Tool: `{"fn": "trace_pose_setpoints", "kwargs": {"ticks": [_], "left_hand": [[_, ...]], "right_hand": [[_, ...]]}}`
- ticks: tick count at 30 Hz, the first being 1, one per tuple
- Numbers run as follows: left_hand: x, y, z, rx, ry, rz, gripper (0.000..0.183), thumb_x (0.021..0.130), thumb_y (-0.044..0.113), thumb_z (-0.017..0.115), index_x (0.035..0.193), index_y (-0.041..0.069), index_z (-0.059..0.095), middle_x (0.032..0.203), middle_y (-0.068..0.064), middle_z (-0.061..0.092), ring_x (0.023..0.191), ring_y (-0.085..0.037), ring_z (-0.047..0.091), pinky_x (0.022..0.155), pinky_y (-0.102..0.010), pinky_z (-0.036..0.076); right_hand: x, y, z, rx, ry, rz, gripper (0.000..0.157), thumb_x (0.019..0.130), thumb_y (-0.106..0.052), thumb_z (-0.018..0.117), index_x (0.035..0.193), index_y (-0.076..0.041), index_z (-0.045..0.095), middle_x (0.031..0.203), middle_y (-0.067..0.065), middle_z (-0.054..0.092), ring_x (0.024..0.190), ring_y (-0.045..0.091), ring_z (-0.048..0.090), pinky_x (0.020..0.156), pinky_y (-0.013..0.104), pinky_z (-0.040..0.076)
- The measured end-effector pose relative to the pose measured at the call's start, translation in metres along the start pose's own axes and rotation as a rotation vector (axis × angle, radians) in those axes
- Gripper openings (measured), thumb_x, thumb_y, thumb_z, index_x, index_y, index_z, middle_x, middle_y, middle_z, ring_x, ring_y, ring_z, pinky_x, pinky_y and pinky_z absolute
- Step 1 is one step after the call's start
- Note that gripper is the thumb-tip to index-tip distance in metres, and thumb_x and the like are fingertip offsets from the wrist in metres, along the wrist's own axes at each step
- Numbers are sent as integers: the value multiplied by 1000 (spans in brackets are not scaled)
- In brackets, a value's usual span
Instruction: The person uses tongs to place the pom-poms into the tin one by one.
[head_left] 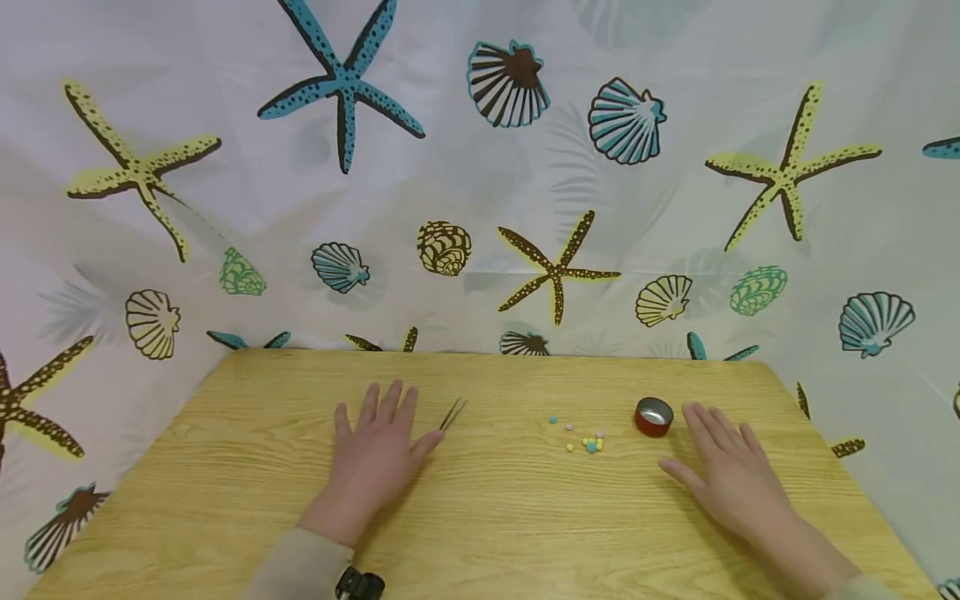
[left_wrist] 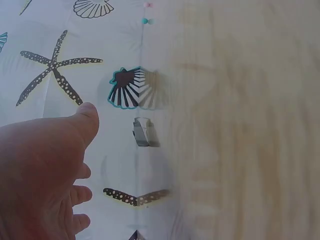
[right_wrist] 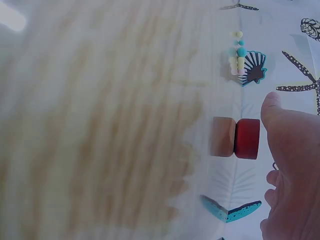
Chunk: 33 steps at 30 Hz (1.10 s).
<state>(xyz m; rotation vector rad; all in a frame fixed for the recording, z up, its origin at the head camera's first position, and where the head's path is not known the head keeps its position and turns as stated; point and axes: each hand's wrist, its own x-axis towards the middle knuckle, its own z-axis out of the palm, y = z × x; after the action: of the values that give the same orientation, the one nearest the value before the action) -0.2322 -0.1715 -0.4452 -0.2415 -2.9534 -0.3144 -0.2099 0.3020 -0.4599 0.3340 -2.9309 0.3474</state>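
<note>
My left hand (head_left: 381, 457) lies palm down over the wooden table with its fingers spread, holding nothing. Just beyond its thumb is a pair of metal tweezers (head_left: 452, 414), tips pointing away; the left wrist view shows the tweezers (left_wrist: 141, 132) end-on. On the other side, my right hand (head_left: 731, 475) is also spread and holds nothing. Close by its fingertips stands a small round red container (head_left: 654, 417) with a silvery inside, seen from the side as a red block shape (right_wrist: 247, 139). Left of that container lie several small beads (head_left: 591, 447) in blue, yellow and pink.
The wooden table (head_left: 495, 517) reaches back to a white cloth (head_left: 465, 183) printed with starfish and shells, which also hangs along both sides. A dark device (head_left: 360, 583) sits at the left wrist.
</note>
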Motion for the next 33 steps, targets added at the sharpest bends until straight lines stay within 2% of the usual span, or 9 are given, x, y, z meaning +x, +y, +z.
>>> {"fn": "trace_pose_setpoints", "kwargs": {"ticks": [8, 14, 17, 24, 33], "left_hand": [[8, 13, 5, -14, -5, 15, 81, 112, 58, 59, 169, 5, 41, 173, -23, 39, 161, -51, 28, 121, -84, 16], [12, 21, 9, -51, -9, 5, 80, 111, 56, 62, 170, 5, 41, 165, -23, 49, 152, -51, 42, 119, -79, 27], [13, 24, 12, -69, -16, 2, 80, 111, 54, 63, 170, 5, 40, 161, -24, 52, 149, -52, 44, 116, -77, 33], [18, 24, 19, -108, -17, 3, 78, 111, 49, 67, 166, -1, 43, 156, -30, 55, 143, -55, 49, 112, -75, 40], [22, 23, 24, -97, -6, 19, 72, 109, 39, 73, 160, -6, 51, 148, -31, 60, 137, -53, 55, 108, -68, 48]], "right_hand": [[10, -5, 6, 44, 33, -8, 96, 107, -60, 67, 170, 3, 31, 171, 32, 36, 158, 53, 33, 126, 73, 19], [18, -8, 7, 81, 33, -5, 96, 106, -57, 70, 170, 4, 32, 169, 32, 38, 156, 54, 35, 126, 73, 21], [21, -9, 7, 103, 29, 1, 96, 106, -55, 72, 169, 5, 32, 170, 32, 38, 155, 55, 37, 126, 72, 23], [26, -10, 7, 199, 1, 19, 98, 106, -53, 73, 169, 6, 29, 169, 34, 36, 151, 60, 39, 119, 74, 35], [36, -4, 12, 312, -59, 57, 104, 105, -54, 74, 169, 10, 25, 165, 42, 35, 151, 63, 36, 117, 76, 36]]}}
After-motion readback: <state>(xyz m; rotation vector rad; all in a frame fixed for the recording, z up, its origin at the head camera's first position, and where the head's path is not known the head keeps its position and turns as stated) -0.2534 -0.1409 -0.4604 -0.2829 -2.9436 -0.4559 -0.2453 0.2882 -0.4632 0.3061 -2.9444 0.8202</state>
